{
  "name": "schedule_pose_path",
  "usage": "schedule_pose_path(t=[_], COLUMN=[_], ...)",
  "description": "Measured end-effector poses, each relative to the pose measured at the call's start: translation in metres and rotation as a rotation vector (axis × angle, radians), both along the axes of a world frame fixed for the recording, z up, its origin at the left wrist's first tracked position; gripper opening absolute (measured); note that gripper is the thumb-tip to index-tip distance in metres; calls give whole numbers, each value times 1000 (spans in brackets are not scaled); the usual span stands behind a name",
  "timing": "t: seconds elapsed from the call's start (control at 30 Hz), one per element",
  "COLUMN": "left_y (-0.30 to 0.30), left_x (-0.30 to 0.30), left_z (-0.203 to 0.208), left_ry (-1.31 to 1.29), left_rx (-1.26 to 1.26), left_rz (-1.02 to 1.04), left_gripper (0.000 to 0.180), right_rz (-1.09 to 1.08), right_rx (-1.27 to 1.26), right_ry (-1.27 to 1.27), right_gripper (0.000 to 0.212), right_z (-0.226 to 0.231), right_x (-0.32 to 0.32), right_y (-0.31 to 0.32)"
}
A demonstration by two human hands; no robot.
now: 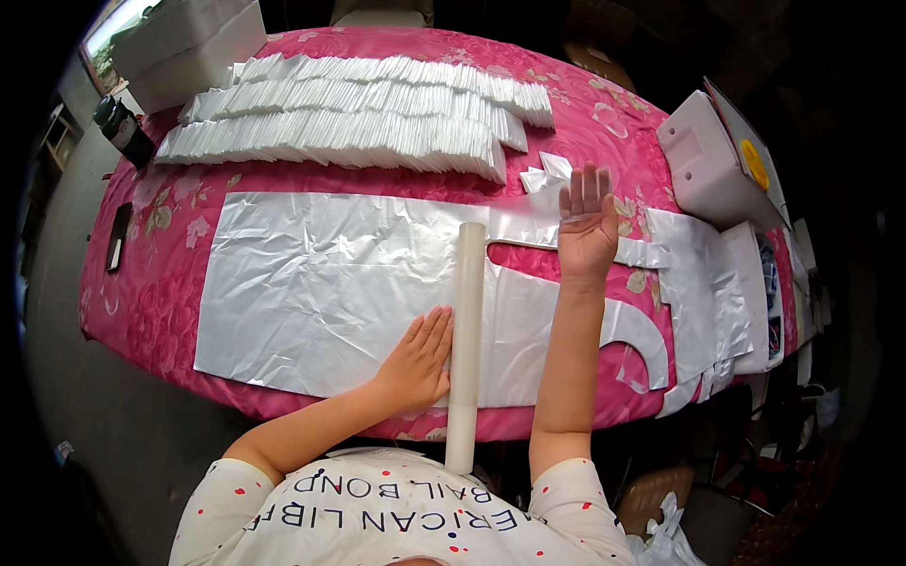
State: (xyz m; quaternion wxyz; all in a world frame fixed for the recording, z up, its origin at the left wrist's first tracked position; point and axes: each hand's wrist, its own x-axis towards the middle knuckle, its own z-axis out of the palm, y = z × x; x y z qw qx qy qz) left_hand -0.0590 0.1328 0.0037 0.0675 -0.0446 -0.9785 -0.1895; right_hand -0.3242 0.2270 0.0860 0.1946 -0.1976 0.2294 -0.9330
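A silvery, apron-shaped sheet (pixel 302 292) is lying spread on the bench (pixel 151 311), with a pale tube (pixel 468 330) crossing it. The left hand (pixel 415 366) is resting flat beside the tube; the right hand (pixel 587 231) is hovering palm up, both grips standing open and holding nothing visible. Folding about the tube is apparently getting under way; the next move is probably calling for lifting the sheet's right portion. Dark lettering (pixel 392 491) is showing across the shirt (pixel 212 509); none is showing on the sheet.
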Motion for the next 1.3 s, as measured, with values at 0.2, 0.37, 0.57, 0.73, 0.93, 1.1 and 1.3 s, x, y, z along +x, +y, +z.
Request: schedule_pose_path(t=[0.2,0.37,0.57,0.73,0.93,1.1,1.3], left_y=[-5,1,2,-25,-56,-79,-104], left_x=[-2,-2,-3,-10,-89,-113,-63], left_z=[-2,2,-27,-8,18,14,37], left_ry=[-26,86,83,289,75,-272,-37], left_rx=[76,-5,-143,590,1980,2135,1708], left_rz=[-89,-61,26,91,518,606,498], left_gripper=[67,67,63,57,46,49,41], right_rz=[208,278,492,69,-155,54,111], right_rx=[625,1070,1018,899,1234,1314,1271], right_ry=[496,1082,1415,1249,1282,1535,1738], right_gripper=[33,44,63,53,45,53,63], right_z=[-3,-88,-55,-15,-32,-37,-52], right_x=[154,237,274,203,147,145,159], right_y=[-131,-190,-162,-55,58,69,23])
